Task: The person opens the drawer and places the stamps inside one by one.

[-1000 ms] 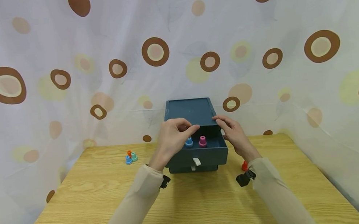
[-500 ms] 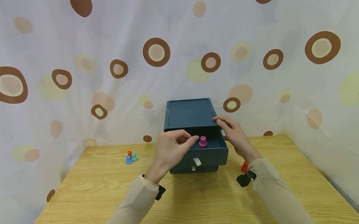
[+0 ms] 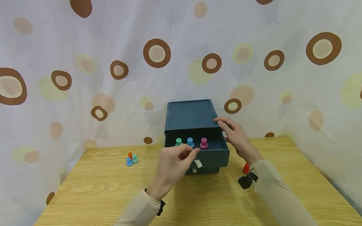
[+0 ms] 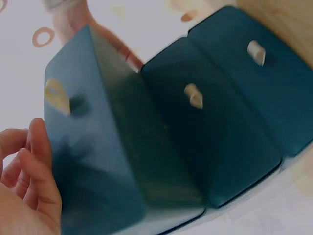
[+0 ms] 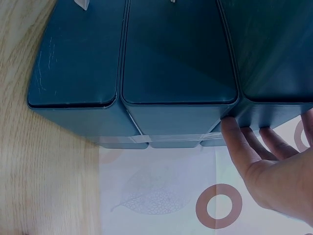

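Note:
A dark blue cabinet of drawers (image 3: pixel 191 115) stands against the backdrop, its top drawer (image 3: pixel 217 157) pulled out. Green (image 3: pixel 179 141), blue (image 3: pixel 190 141) and pink (image 3: pixel 203 143) bell-shaped plastic pegs stand in that drawer, the green and blue ones partly behind my left hand (image 3: pixel 172 163). This hand hovers before the drawer front, fingers loosely bent and holding nothing. In the left wrist view its fingers lie beside the drawer's pale pull tab (image 4: pixel 57 97). My right hand (image 3: pixel 237 136) rests its fingers on the cabinet's right side and top edge; in the right wrist view they touch the side wall (image 5: pixel 244 115).
Orange (image 3: pixel 130 154), light blue (image 3: pixel 129 162) and mint (image 3: pixel 135 158) pegs stand close together on the wooden table (image 3: pixel 78 205), left of the cabinet. A red peg (image 3: pixel 246 168) stands at the right, near my right wrist. Below the pulled-out drawer, two closed drawers show in the left wrist view.
My left hand has drawn back and down from over the drawer to just in front of it, uncovering the green and blue pegs. The right hand has stayed on the cabinet.

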A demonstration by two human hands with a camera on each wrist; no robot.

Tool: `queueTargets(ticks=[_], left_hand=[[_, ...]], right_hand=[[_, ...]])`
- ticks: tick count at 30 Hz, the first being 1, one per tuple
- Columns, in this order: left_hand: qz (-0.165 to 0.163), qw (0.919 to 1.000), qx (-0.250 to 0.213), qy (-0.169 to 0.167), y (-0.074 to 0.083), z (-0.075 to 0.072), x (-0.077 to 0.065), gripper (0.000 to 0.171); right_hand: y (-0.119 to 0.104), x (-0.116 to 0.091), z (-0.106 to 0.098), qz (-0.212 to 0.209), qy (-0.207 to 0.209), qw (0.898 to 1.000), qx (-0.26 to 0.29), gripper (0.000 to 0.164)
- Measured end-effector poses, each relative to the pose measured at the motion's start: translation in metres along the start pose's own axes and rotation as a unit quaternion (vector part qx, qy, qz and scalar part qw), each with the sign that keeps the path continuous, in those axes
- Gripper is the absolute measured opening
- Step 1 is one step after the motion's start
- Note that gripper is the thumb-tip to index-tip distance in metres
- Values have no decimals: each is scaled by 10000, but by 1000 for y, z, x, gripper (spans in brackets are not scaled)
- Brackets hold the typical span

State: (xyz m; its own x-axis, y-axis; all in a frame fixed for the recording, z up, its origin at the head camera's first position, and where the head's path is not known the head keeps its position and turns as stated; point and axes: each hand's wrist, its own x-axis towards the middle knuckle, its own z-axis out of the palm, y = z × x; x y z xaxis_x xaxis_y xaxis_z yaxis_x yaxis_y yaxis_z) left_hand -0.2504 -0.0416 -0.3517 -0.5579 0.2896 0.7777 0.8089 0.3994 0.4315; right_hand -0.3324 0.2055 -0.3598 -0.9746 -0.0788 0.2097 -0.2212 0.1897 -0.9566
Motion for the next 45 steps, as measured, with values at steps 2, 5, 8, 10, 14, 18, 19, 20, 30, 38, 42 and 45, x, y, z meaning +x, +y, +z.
queueTargets(ticks=[2, 5, 8, 10, 14, 18, 19, 20, 30, 38, 42, 45], left_hand=[[106, 9999, 84, 22, -2, 3, -5, 11], [119, 9999, 108, -8, -3, 8, -11, 8], [68, 9996, 245, -84, -5, 11, -16, 8], [25, 9992, 353, -176, -6, 13, -20, 10], [-10, 9985, 398, -372, -9, 15, -28, 14], [-87, 9990, 201, -392, -11, 17, -31, 16], [-135, 9991, 115, -375, -12, 17, -31, 15], [-179, 9992, 34, -363, -12, 18, -30, 14], [-413, 9969, -565, -347, -19, 23, -23, 6], [-95, 9984, -526, -202, -31, 31, -19, 2], [68, 9992, -379, -49, -36, 37, -17, 3], [171, 9996, -199, 86, -40, 43, -14, 6]], right_hand=[[-1, -1, 1, 8, -3, 10000, 1, 50], [-2, -1, 1, 30, -22, 10000, 23, 48], [-3, -1, 2, 13, -49, 10000, 43, 48], [-4, 0, 3, -19, -77, 10000, 34, 48], [-5, 0, 4, -45, -122, 9999, 45, 49], [-4, 1, 4, -43, -118, 9999, 36, 49], [-3, 1, 4, -39, -110, 9999, 25, 48], [-3, 2, 5, -40, -107, 9999, 13, 49], [-3, 1, 4, -10, -143, 9999, 50, 49], [-2, 0, 2, -34, -111, 9999, 88, 49], [-3, 0, 0, -32, -82, 9999, 53, 48], [-3, 0, -2, -31, -82, 10000, 42, 49]])
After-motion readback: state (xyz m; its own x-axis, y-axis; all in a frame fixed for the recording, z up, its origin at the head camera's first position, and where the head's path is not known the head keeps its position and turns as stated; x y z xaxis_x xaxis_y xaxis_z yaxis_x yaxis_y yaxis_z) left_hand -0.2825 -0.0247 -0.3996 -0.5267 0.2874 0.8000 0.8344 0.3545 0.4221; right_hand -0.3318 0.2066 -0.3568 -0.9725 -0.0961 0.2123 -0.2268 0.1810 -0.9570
